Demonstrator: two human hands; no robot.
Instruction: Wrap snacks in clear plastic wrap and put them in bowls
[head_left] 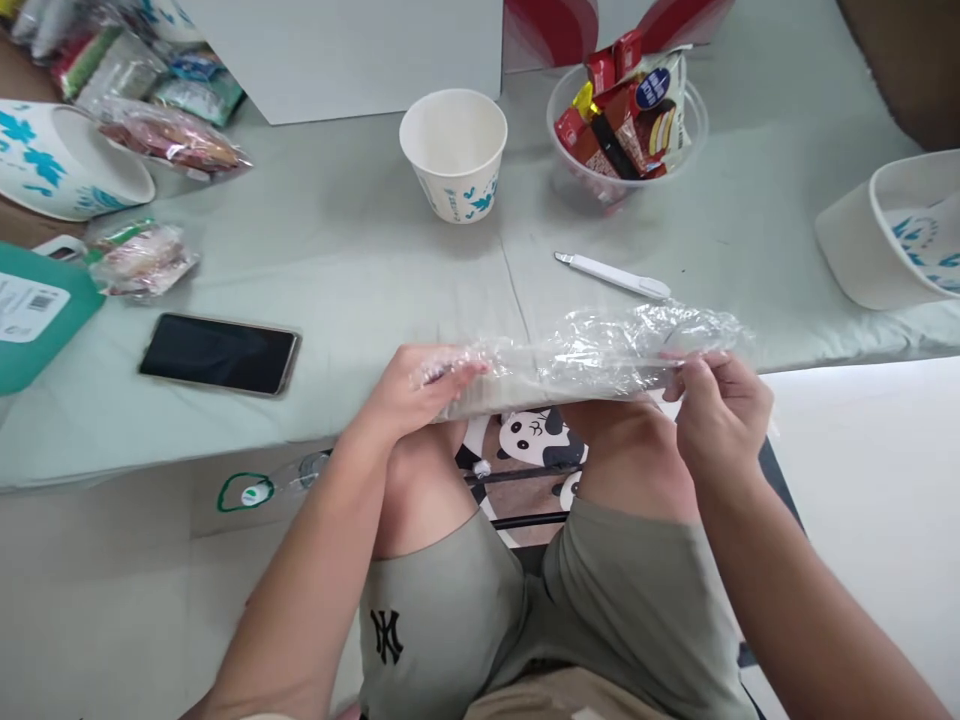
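A crinkled clear plastic bag [600, 350] is stretched sideways along the table's front edge, above my knees. My left hand [416, 385] is closed on its left end, the thumb lying over the film and the other fingers partly hidden. At the opposite end, my right hand [724, 400] pinches the plastic between thumb and fingers. Just beyond the bag lies a white utility knife [615, 275]. Farther back stands a white paper cup [454, 155] with blue leaf prints, upright, its visible inside bare.
A clear plastic bowl [699, 135] holds several wrapped snacks. On the left are a phone [221, 354], a green jug [41, 320], a tipped paper tub [67, 160] and snack packets [142, 260]. Another white tub [855, 235] stands at the right edge. A white board [360, 55] is behind.
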